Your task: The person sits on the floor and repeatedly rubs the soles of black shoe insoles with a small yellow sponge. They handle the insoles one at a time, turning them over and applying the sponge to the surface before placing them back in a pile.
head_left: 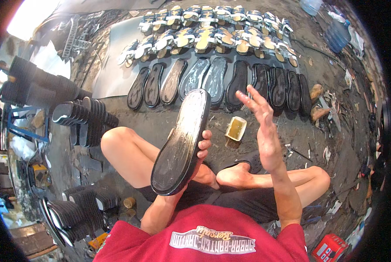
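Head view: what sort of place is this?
Most likely a small footwear workshop with work done on the floor. The left hand holds a black shoe sole, more soles lie in a row ahead, finished sandals sit behind them, and stacks of soles stand at the left.

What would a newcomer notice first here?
The big black shoe sole held up at centre in the left hand, glossy face toward the camera. The right hand is raised open beside it, holding nothing. Beyond, a row of dark soles lies on the ground with rows of strapped sandals behind, a small yellow tub sits near the right hand, and stacks of black soles stand at left.
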`<state>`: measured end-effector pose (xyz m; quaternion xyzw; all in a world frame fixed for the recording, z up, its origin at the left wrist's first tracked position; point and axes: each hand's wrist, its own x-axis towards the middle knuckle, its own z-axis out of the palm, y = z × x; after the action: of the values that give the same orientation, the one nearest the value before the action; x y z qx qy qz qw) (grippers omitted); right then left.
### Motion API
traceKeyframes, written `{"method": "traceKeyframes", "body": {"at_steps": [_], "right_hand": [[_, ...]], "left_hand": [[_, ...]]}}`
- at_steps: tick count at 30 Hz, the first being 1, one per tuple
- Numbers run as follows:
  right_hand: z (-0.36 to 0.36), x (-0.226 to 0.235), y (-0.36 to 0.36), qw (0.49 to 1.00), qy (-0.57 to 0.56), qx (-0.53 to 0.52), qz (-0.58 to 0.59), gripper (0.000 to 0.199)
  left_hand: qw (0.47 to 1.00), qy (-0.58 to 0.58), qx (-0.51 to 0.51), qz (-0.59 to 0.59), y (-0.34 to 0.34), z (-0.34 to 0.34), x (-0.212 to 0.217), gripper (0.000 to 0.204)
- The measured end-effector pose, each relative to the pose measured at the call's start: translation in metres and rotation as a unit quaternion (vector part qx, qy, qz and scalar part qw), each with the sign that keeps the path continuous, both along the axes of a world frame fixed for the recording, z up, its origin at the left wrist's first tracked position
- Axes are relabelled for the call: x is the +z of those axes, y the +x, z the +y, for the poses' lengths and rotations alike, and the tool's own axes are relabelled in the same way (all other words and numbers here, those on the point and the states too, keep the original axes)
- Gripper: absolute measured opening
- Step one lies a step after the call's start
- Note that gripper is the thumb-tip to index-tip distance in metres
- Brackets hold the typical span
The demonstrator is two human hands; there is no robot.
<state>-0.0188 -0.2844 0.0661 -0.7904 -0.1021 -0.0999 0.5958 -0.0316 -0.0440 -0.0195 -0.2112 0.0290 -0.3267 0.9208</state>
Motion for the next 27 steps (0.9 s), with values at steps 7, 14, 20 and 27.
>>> {"method": "traceKeyframes", "body": {"at_steps": [7,14,20,27], "right_hand": [[0.000,-0.004,-0.006,1.000,-0.011,0.018,0.011,0.081],[0.000,0.000,0.000,0.995,-0.037,0.088,-0.020,0.085],[-0.002,-0.004,-0.001,0.990,-0.121,0.066,-0.030,0.091],[-0.003,-0.001,0.005,0.976,-0.213,0.028,-0.032,0.093]], "left_hand": [[0.999,-0.009,-0.043,0.000,-0.004,-0.003,0.004,0.074],[0.989,0.123,-0.050,-0.064,0.005,-0.006,0.011,0.084],[0.973,0.216,-0.042,-0.063,0.000,-0.009,0.017,0.076],[0.980,0.186,-0.060,-0.044,-0.002,-0.009,0.018,0.077]]}}
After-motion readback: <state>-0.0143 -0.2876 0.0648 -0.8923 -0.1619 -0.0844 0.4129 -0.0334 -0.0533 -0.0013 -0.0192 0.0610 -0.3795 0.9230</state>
